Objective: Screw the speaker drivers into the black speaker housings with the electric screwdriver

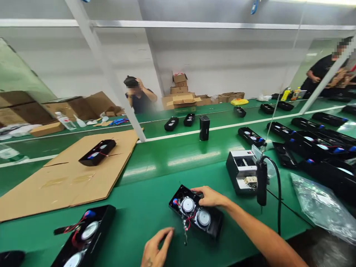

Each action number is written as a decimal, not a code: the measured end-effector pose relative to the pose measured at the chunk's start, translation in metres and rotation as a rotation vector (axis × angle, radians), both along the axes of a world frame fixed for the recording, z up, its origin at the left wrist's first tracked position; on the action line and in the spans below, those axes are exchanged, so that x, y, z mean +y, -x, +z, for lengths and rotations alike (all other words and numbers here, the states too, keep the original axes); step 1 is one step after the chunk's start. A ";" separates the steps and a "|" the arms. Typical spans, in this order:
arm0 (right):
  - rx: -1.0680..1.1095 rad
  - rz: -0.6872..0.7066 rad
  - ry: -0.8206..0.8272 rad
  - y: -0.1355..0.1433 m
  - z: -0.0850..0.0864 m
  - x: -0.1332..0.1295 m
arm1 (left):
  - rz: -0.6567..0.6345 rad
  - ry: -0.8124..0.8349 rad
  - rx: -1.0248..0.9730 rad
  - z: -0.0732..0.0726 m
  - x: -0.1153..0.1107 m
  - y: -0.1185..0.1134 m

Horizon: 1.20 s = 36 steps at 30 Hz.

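My right hand (211, 196) grips the far long edge of a black speaker box (215, 218), thumb over the rim. The box lies open side up on the green table, showing two round silver speaker drivers (187, 205), a blue-ended part and red and black wires. A small part on the wires (185, 233) hangs over its near side. My left hand (157, 246) is apart from the box, just to its near left. Its thumb and forefinger come together at the tips, with nothing visible between them. Another open speaker box (94, 235) lies farther left.
An electric screwdriver (261, 181) hangs at the right, before a screw feeder (241, 170). Several black boxes (308, 144) crowd the right, near a clear plastic bag (325, 204). Cardboard (91, 185) bears another box (97, 152). Two people are across the table, beyond a white post (111, 74).
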State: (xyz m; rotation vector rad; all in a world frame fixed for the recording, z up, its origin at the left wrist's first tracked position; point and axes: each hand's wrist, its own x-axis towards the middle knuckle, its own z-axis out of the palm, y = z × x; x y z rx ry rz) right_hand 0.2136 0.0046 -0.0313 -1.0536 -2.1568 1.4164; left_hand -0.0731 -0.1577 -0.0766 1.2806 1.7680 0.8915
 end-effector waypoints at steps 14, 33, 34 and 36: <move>0.153 -0.362 -0.082 -0.088 0.047 -0.035 | -0.458 -0.460 0.244 -0.014 0.033 -0.060; 0.609 -1.049 0.217 -0.028 -0.048 -0.197 | -0.373 -0.550 0.269 -0.018 -0.002 -0.084; 0.583 -1.063 0.160 -0.032 -0.041 -0.191 | -0.366 -0.551 0.275 -0.014 0.000 -0.082; 0.525 -1.035 0.014 -0.040 -0.025 -0.177 | -0.341 -0.559 0.290 -0.006 0.004 -0.079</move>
